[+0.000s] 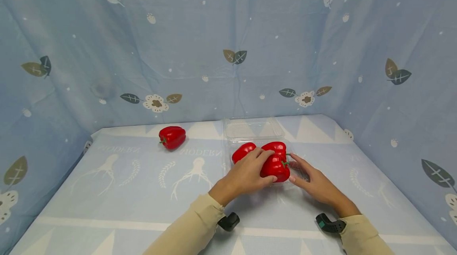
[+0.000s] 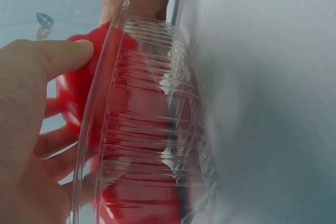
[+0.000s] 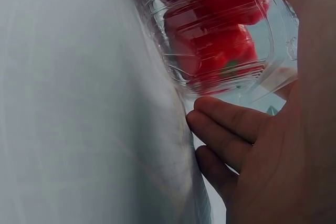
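Observation:
A clear plastic clamshell box (image 2: 195, 124) holds three red bell peppers, with its lid (image 1: 253, 129) folded open toward the back. One pepper (image 1: 244, 151) lies on the left side, another (image 1: 275, 146) at the back right. My left hand (image 1: 246, 173) grips the front right bell pepper (image 1: 277, 169), thumb at its near side and fingers over its top; this pepper rises above the rim in the left wrist view. Around the box's right end, my right hand (image 1: 317, 183) is spread with thumb and index finger apart, near the green stems. In the right wrist view its other fingers (image 3: 226, 129) extend beside the box.
One more red bell pepper (image 1: 172, 137) lies on the table at the back left. A pale patterned cloth (image 1: 125, 191) covers the table. Blue printed curtains (image 1: 200, 41) hang behind and along both sides.

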The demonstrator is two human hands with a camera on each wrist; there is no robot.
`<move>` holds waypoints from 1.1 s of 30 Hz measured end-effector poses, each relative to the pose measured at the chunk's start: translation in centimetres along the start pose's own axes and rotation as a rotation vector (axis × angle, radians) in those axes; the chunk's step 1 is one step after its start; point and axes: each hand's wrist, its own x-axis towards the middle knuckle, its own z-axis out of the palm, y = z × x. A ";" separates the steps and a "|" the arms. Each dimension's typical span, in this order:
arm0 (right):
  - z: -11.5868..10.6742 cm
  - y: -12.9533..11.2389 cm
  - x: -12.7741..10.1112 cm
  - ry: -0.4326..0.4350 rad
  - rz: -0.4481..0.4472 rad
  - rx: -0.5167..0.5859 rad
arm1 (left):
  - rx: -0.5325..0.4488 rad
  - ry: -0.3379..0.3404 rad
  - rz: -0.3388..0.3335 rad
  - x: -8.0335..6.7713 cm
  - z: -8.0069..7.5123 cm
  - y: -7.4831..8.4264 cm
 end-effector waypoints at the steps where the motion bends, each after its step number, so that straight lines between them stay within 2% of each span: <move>1: 0.0 0.0 0.0 0.001 -0.001 0.001 | -0.003 -0.001 -0.001 0.0 0.0 0.0; 16: 0.0 0.1 0.0 -0.012 0.000 0.002 | -0.040 -0.048 -0.030 0.0 -0.3 0.1; 33: 0.0 0.1 0.1 -0.019 0.014 0.002 | -0.003 -0.090 -0.024 0.3 -0.5 0.3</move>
